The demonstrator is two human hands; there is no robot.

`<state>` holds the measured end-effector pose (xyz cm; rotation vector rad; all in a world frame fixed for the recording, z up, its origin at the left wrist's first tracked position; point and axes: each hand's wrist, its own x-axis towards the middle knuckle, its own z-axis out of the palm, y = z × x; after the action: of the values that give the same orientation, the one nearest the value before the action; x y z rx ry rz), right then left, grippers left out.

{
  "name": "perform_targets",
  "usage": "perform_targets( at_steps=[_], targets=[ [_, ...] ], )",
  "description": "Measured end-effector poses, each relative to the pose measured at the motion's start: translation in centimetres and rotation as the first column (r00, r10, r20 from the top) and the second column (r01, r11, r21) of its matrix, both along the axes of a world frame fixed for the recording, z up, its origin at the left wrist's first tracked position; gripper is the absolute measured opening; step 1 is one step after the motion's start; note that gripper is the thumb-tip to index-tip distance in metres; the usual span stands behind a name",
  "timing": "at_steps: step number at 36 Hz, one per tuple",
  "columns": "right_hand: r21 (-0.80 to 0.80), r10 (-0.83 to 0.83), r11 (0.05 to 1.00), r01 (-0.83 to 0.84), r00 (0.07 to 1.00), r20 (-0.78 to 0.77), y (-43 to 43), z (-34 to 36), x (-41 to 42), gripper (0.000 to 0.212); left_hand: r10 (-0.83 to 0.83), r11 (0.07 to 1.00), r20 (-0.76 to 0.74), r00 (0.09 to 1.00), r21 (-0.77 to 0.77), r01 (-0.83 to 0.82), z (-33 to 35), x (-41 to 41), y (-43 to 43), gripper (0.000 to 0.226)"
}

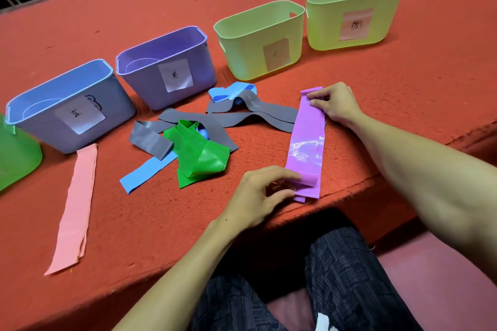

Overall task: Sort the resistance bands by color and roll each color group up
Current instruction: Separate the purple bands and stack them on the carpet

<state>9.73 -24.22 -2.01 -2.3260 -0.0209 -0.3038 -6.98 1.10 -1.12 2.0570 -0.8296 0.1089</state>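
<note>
Purple band, thin glossy strip, lies flat lengthwise by front edge of fuzzy red table. L hand fingers curled, pinching its curled-up near end; R hand fingers bent, gripping far end. Heap of grey/green/blue bands just left; matte pink strip further left. 4 labelled plastic bins behind.

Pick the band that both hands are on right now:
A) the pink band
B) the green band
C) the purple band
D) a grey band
C: the left hand pinches the near end of the purple band, and the right hand holds its far end.
</note>
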Motion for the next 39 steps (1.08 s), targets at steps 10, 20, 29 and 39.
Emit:
perform_targets(
  at_steps=[10,20,29,39],
  targets=[
    [0.02,0.035,0.999,-0.036,0.999,0.041,0.1,0.2,-0.4,0.019,0.024,0.992,-0.075,0.997,-0.119,-0.033,0.9,-0.3,0.1,0.028],
    [0.028,0.045,0.999,-0.047,0.997,0.056,0.0,0.0,-0.3,0.019,-0.062,0.997,0.181,0.981,0.048,0.054,1.4,0.2,1.7,0.046],
    [-0.01,0.012,1.0,-0.012,0.999,0.032,0.1,0.3,-0.4,0.019,-0.063,0.994,0.223,0.973,0.098,0.042,0.2,-0.3,1.7,0.028],
    [0.004,0.019,1.0,-0.02,0.999,0.036,0.1,0.1,-0.4,0.019,-0.045,0.997,0.201,0.979,0.064,0.033,0.2,-0.2,1.4,0.014]
  ],
)
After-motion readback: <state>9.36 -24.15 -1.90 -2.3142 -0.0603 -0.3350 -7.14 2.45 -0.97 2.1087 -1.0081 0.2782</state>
